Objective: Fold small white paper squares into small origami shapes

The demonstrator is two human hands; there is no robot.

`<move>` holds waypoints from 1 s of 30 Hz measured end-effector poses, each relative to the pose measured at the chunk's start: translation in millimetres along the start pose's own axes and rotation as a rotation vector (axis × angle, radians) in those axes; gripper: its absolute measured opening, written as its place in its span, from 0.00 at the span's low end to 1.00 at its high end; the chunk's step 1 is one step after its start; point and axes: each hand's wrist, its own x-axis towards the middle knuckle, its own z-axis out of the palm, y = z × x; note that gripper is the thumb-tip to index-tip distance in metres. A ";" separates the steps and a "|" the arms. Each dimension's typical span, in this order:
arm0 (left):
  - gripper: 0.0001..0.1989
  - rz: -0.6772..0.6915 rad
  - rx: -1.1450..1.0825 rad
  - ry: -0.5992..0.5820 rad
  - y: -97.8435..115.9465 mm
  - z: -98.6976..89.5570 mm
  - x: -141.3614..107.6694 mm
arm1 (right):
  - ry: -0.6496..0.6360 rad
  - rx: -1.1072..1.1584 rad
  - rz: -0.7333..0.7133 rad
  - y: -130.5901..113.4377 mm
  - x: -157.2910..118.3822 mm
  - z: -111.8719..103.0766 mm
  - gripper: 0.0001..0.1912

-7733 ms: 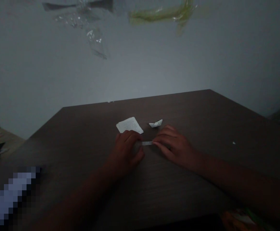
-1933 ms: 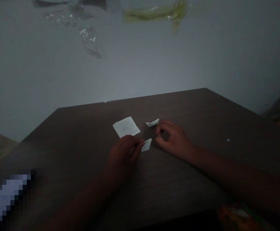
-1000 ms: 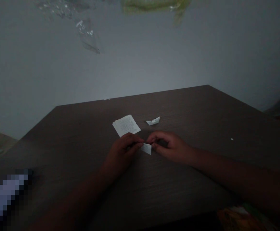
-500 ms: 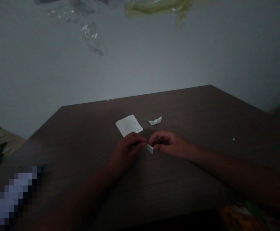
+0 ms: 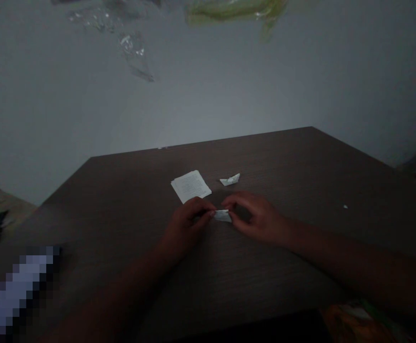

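Observation:
A small folded piece of white paper point(image 5: 222, 216) is held between both hands above the dark table. My left hand point(image 5: 189, 221) pinches its left end between thumb and fingers. At its right end, the thumb and fingertips of my right hand point(image 5: 259, 216) are closed on it. Just beyond my left hand lies a stack of printed white paper squares point(image 5: 191, 186), its near edge partly covered by the fingers. A small folded paper boat point(image 5: 230, 179) rests to the right of the stack.
The brown table point(image 5: 282, 162) reaches back to a pale wall. A white scrap point(image 5: 345, 206) lies on its right side. At the lower left is a pixelated, light-coloured object point(image 5: 18, 290). Clear and yellow plastic point(image 5: 229, 13) hangs on the wall.
The folded paper has turned from a slant to nearly level. My right hand's fingers have shifted and now grip its right end.

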 end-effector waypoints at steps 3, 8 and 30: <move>0.07 0.000 -0.001 -0.017 1.8 0.6 -0.1 | 0.002 -0.063 -0.016 -0.6 -0.7 1.1 0.10; 0.07 0.017 0.000 -0.039 6.8 1.8 -2.8 | 0.004 -0.068 0.020 -1.0 1.2 1.4 0.07; 0.06 -0.400 -0.185 0.042 11.5 9.5 4.3 | -0.125 0.013 0.285 4.7 12.5 -6.3 0.07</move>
